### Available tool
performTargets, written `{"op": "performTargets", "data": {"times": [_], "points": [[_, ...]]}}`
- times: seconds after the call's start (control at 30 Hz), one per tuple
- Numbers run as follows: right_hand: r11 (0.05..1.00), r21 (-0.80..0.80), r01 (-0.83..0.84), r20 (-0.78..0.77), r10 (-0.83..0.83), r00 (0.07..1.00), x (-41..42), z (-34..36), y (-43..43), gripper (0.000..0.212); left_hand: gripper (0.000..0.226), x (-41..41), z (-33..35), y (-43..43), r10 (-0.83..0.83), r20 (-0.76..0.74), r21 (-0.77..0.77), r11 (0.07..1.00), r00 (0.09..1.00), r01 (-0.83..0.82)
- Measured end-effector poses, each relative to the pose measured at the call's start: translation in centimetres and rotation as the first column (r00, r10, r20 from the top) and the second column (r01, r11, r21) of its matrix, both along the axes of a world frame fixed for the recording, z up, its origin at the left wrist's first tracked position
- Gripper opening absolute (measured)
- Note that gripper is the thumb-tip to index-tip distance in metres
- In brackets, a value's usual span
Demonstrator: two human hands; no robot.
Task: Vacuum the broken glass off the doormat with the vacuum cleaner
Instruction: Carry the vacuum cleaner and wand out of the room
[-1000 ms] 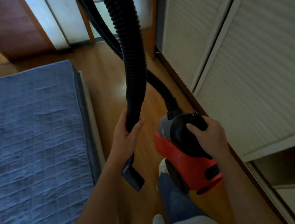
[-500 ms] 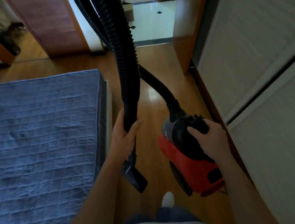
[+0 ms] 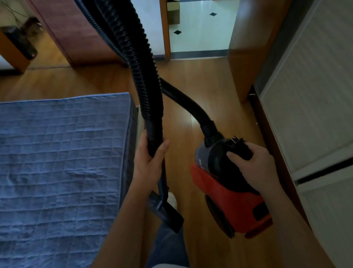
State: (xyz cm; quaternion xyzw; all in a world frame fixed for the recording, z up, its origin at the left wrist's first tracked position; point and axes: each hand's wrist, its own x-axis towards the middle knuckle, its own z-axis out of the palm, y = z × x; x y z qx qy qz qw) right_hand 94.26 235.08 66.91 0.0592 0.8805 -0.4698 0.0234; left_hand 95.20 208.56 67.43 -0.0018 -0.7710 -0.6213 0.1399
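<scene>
I carry the vacuum cleaner down the narrow strip of wooden floor between the bed on my left and the wardrobe doors on my right. My right hand is curled round the black carrying handle on top of the red body. My left hand is wrapped round the smooth lower end of the hose, thumb on one side, fingers on the other. The nozzle hangs below that hand, just above my foot.

The doormat and the broken glass are not in view. I judge they lie somewhere past the doorway at the far end, where the tiled floor begins, so the cleaning itself has not begun.

Several things could go wrong from here. The hose loops up out of sight above me, so it could catch on the door frame as I pass and jerk the body out of my grip. The body hangs near the wardrobe's base and could knock against it. The dangling nozzle could hit my leg or the bed's edge. I cannot tell what is on my foot, so reaching the glass without looking down risks a cut.
</scene>
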Motion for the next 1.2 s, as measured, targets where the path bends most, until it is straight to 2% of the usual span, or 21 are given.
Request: {"op": "performTargets", "data": {"times": [0.23,0.57,0.8,1.03,1.2], "points": [[1.000,0.013,0.014,0.008,-0.014,1.000,-14.0,0.9,-4.5,0.004,0.028,-14.6,0.7,-4.8,-0.024,0.017,0.103,0.994,1.000,0.022],[0.997,-0.034,0.067,-0.028,-0.068,0.997,-29.6,2.7,-10.4,0.003,0.025,-30.9,2.2,-10.0,-0.118,-0.071,0.094,0.988,0.990,0.125],[0.996,-0.077,0.052,-0.009,-0.052,0.999,-39.9,1.6,-12.2,0.004,0.020,-41.0,1.3,-11.8,-0.088,-0.068,0.065,0.994,0.994,0.093],[0.995,-0.100,-0.031,0.015,0.032,0.999,-53.2,0.5,-12.9,0.030,0.017,-52.8,0.4,-12.3,-0.008,-0.049,0.032,0.999,0.999,0.009],[0.989,-0.102,-0.105,-0.005,0.105,0.994,-63.7,0.7,-13.4,0.027,0.023,-62.2,0.9,-12.1,0.045,-0.051,0.011,0.999,0.998,-0.044]]}}
